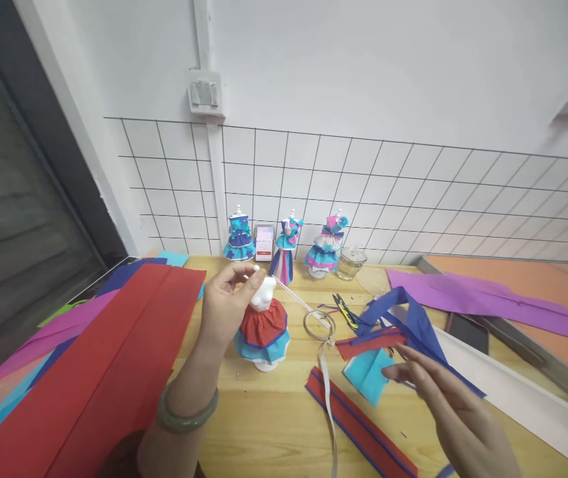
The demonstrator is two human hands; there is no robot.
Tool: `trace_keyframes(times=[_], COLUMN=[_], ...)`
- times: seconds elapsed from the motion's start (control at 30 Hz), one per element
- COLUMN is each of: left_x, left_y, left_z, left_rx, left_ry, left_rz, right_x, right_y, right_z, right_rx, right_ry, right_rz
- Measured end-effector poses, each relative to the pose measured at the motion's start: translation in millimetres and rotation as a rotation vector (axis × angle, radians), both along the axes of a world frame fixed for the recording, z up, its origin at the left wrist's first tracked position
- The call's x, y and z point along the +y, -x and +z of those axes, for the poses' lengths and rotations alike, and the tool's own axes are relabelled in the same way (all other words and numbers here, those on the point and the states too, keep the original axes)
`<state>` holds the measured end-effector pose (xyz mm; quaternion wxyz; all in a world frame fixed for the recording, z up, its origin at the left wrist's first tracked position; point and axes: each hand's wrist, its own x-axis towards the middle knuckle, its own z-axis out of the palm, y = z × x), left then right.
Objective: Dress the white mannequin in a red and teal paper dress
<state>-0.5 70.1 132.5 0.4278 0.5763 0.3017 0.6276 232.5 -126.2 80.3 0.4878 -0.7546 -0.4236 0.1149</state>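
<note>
My left hand (231, 299) pinches the small knob on top of a white miniature dress form (264, 295). The form stands upright on the table, dressed in a gathered red skirt layer (264, 323) with a blue edge over a turquoise ruffle (266, 348). At the right, my right hand (443, 392) hovers with its fingers loosely stretched and the tips apart. Its fingertips are close to a turquoise fabric piece (367, 375) and a red strip with blue edging (371, 342); whether they touch is unclear. Below lies a longer red strip with blue lines (358, 421).
Three dressed miniature forms (240, 236) stand along the wall with a phone (264, 242) and a glass cup (351, 263). Yellow-handled snips (346, 312), a metal ring (319, 325), white ribbon (327, 392) and a blue strip (416, 325) lie mid-table. Red sheets (114, 345) cover the left.
</note>
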Motion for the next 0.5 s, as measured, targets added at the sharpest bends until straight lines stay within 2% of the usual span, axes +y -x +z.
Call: trace_keyframes(times=[0.1,0.23,0.3,0.4,0.5], left_x=[1.9,2.7,1.9,0.3,-0.7], left_y=[-4.1,-9.0,-9.4,-8.1,-6.7], left_z=[-3.2,-6.7,-6.9,-5.8,-4.3], left_rx=[0.026,0.014,0.021,0.024,0.025], left_ry=[0.038,0.039,0.034,0.029,0.01], left_rz=[-0.029,-0.08,-0.089,-0.103,-0.101], right_x=[1.3,9.2,13.0,16.4,16.3], right_y=[-11.2,-12.1,-7.6,0.7,5.7], right_z=[-6.2,-35.2,-52.5,-70.3,-74.6], right_rx=[-0.012,-0.18,-0.293,-0.403,-0.397], right_ry=[0.036,0.282,0.422,0.517,0.533], right_rz=[-0.012,0.228,0.295,0.297,0.297])
